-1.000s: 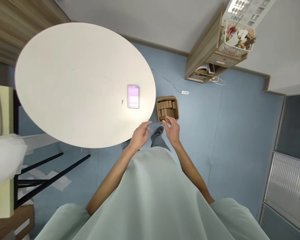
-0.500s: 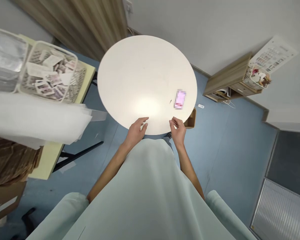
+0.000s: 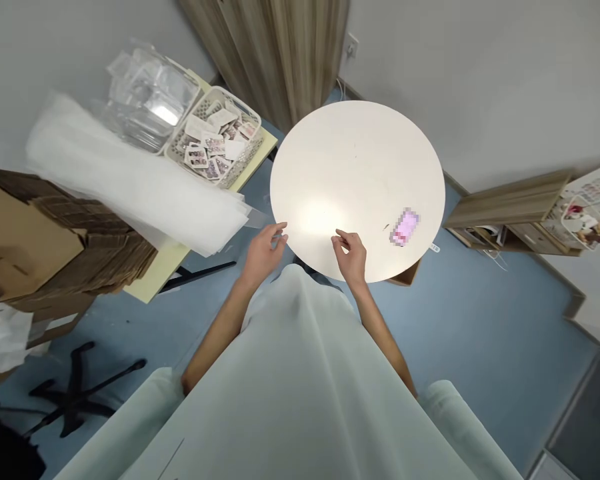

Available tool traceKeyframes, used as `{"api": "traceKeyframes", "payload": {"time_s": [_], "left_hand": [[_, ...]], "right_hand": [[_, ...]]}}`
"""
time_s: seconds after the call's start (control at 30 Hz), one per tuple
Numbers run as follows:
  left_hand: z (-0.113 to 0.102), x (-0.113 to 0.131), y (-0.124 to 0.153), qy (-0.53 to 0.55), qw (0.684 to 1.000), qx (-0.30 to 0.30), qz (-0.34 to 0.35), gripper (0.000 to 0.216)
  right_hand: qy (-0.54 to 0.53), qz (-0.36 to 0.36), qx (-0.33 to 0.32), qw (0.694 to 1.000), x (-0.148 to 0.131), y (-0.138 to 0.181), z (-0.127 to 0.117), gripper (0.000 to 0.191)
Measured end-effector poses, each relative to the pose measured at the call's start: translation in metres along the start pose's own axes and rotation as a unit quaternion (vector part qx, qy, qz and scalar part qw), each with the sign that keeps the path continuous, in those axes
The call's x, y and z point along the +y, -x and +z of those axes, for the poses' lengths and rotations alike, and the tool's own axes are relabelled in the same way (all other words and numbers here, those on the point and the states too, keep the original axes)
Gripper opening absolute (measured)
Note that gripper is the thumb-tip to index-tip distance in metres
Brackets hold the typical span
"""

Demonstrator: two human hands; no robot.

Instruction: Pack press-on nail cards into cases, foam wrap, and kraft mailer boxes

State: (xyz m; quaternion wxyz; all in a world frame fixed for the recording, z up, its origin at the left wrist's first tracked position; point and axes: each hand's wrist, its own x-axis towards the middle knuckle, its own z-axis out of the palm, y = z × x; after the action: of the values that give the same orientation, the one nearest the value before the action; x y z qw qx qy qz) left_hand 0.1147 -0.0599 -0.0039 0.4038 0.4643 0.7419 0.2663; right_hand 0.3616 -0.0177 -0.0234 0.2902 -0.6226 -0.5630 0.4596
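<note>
My left hand (image 3: 264,255) hovers at the near left edge of a round white table (image 3: 360,180). Its fingers are slightly bent and apart from the thumb, with nothing in it. My right hand (image 3: 351,257) is over the near part of the tabletop, fingers loosely curved and a gap between them and the thumb; I see nothing held. To its right on the table lies a pink-purple rectangular thing (image 3: 405,227), pixelated so its kind is hidden. Beside that is a small dark thin piece (image 3: 387,227), too small to name.
At left, a yellow table (image 3: 155,273) bears a white basket (image 3: 254,137) of small printed cards, clear plastic packaging (image 3: 150,93), white sheets (image 3: 145,187) and flattened cardboard (image 3: 45,240). A wheeled chair base (image 3: 75,397) stands lower left. A wooden cabinet (image 3: 510,207) stands right.
The view has turned left, so the round table and pink-purple thing now appear farther right. My hands stay in front of me, over the table's near left side.
</note>
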Motion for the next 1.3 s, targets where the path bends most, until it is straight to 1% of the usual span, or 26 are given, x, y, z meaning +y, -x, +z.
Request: {"api": "traceKeyframes", "payload": {"time_s": [0.1, 0.2, 0.33, 0.4, 0.5, 0.67, 0.77, 0.87, 0.93, 1.03, 1.13, 1.2, 1.3], "left_hand": [[-0.017, -0.011, -0.003, -0.005, 0.999, 0.036, -0.026, 0.044], [-0.037, -0.027, -0.011, -0.008, 0.997, 0.061, -0.046, 0.045], [-0.067, -0.054, -0.038, -0.007, 0.993, 0.091, -0.071, 0.045], [-0.083, -0.068, -0.059, -0.013, 0.992, 0.098, -0.072, 0.044], [-0.109, -0.087, -0.1, -0.032, 0.993, 0.093, -0.059, 0.043], [-0.15, -0.117, -0.178, -0.085, 0.993, 0.077, -0.009, 0.047], [-0.167, -0.131, -0.227, -0.109, 0.991, 0.068, 0.021, 0.048], [-0.176, -0.138, -0.273, -0.131, 0.989, 0.052, 0.051, 0.054], [-0.179, -0.141, -0.299, -0.156, 0.986, 0.034, 0.048, 0.055], [-0.181, -0.144, -0.326, -0.224, 0.974, -0.023, 0.033, 0.059], [-0.181, -0.147, -0.34, -0.296, 0.95, -0.08, 0.058, 0.07], [-0.18, -0.148, -0.343, -0.325, 0.938, -0.092, 0.082, 0.073], [-0.181, -0.15, -0.341, -0.351, 0.926, -0.098, 0.1, 0.071]], "right_hand": [[-0.003, -0.003, -0.033, 0.999, -0.004, -0.011, 0.013, 0.035], [-0.005, -0.009, -0.053, 0.999, -0.009, -0.017, 0.026, 0.036], [-0.014, -0.026, -0.055, 0.998, -0.02, -0.024, 0.045, 0.039], [-0.012, -0.022, -0.051, 0.998, -0.027, -0.028, 0.057, 0.041], [-0.015, -0.006, -0.044, 0.999, -0.043, -0.035, 0.078, 0.043], [-0.03, 0.009, -0.017, 0.999, -0.078, -0.043, 0.122, 0.044], [-0.025, 0.014, -0.007, 1.0, -0.096, -0.046, 0.148, 0.044], [-0.02, 0.02, 0.003, 1.0, -0.109, -0.048, 0.169, 0.043], [-0.017, 0.024, 0.011, 1.0, -0.116, -0.049, 0.178, 0.041], [-0.012, 0.036, 0.025, 0.999, -0.123, -0.049, 0.187, 0.038], [-0.01, 0.046, 0.042, 0.998, -0.127, -0.047, 0.193, 0.038], [-0.006, 0.049, 0.051, 0.997, -0.128, -0.046, 0.197, 0.038], [0.0, 0.045, 0.06, 0.997, -0.129, -0.044, 0.202, 0.039]]}}
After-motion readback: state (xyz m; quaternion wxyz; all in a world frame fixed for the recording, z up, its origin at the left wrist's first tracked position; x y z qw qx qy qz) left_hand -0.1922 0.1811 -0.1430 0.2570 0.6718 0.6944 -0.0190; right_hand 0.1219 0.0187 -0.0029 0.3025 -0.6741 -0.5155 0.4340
